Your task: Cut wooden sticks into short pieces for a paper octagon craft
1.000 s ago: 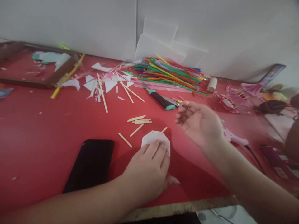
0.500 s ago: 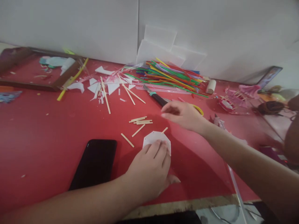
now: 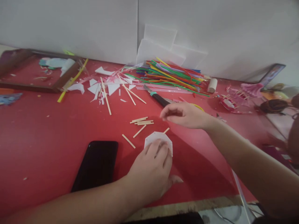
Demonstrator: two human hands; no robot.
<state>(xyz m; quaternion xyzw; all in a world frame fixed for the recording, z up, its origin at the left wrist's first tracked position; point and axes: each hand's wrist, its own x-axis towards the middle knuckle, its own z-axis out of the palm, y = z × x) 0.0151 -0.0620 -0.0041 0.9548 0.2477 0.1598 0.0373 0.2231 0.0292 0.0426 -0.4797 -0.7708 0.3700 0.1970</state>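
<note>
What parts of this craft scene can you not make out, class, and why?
1. Head view: the white octagonal piece, near half covered by the left hand.
2. Head view: the knife, handle end behind the right hand; whether that hand pinches anything is unclear.
3. Head view: dark object at the right edge, blurred.

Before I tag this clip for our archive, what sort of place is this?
Most likely a home or classroom craft table: the red tabletop holds a heap of coloured straws, short cut wooden sticks and white card scraps, and the left hand presses down a white octagonal cutout.
</note>
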